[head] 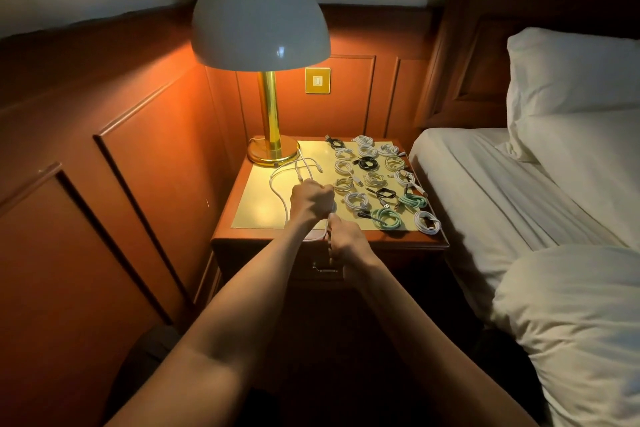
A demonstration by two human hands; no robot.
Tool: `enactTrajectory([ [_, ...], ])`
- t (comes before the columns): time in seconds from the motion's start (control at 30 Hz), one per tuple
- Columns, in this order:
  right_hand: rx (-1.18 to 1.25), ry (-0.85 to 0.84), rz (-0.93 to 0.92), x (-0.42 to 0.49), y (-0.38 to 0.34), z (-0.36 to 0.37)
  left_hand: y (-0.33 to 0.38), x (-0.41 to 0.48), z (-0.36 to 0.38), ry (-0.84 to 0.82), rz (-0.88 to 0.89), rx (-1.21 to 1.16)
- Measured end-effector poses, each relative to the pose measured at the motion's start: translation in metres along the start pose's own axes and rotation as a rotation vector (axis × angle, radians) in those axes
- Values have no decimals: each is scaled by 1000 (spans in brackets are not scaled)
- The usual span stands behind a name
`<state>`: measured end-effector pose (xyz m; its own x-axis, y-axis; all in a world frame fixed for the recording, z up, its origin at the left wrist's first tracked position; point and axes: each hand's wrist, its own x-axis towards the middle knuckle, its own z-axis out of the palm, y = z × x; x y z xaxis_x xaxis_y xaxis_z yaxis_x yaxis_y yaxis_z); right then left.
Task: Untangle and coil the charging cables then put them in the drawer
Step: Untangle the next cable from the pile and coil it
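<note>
Winding the loose white cable point(283, 202) at the nightstand's point(249, 236) near edge, my left hand point(311, 199) fisted round its loops, right hand point(346, 243) pinching the strand: light, limp, probably springy, so I'd grip close by the plug.

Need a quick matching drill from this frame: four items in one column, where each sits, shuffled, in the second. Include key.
1 lamp
2 loose white cable
3 green coils
4 pillow

A on the bed
B near-right part of the mat
C far-left corner of the nightstand
D left half of the mat, uncoiled

Pairs: 1-C, 2-D, 3-B, 4-A
</note>
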<state>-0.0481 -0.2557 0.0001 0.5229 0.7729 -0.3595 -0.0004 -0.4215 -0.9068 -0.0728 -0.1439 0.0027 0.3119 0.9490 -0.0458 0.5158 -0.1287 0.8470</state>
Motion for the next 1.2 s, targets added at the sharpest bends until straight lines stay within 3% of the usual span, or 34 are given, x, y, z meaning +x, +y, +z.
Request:
enactTrajectory([
  [0.4, 102, 26, 5, 1, -6, -10, 13, 22, 18, -34, -29, 27],
  [0.5, -40, -10, -48, -7, 1, -25, 5, 23, 20, -210, -44, 52],
  [0.6, -377, -31, -70, -4, 7, -50, -3, 16, 12, -385, -19, 63],
  [0.67, -469, 1, -95, 8, 8, -63, -8, 9, 7, -334, 33, 11],
  [0.83, -306, 17, -231, 32, -12, -70, -15, 8, 10, -255, 140, -75],
  [1.03, -415, 73, -238, 65, -22, -75, -26, 28, 8, -298, -23, -161],
  [1.1, -490, 156, -240, 76, -20, -79, -41, 34, 4, -265, 38, -36],
  [1.2, -577, 211, -217, 91, -18, -85, -72, 35, 0, -343, 261, 364],
])
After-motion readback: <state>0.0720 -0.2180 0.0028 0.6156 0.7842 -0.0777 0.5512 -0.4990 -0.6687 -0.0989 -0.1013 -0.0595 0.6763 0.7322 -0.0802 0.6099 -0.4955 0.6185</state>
